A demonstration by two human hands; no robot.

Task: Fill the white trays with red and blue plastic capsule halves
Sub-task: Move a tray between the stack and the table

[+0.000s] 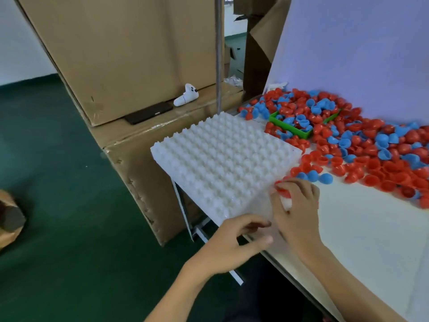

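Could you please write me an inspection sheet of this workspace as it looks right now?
Surface: white table, near part bare.
Job's things: white tray of bumps, overhanging the table's left edge, no capsules seated; red and blue capsule halves heaped behind, some in a green bin.
Clutter: white controller and black phone on a cardboard box.
Grippers: right hand holds red halves at the tray's near corner; left hand touches the tray's near edge.
Cables: nothing seen.
Surroundings: green floor, metal pole.
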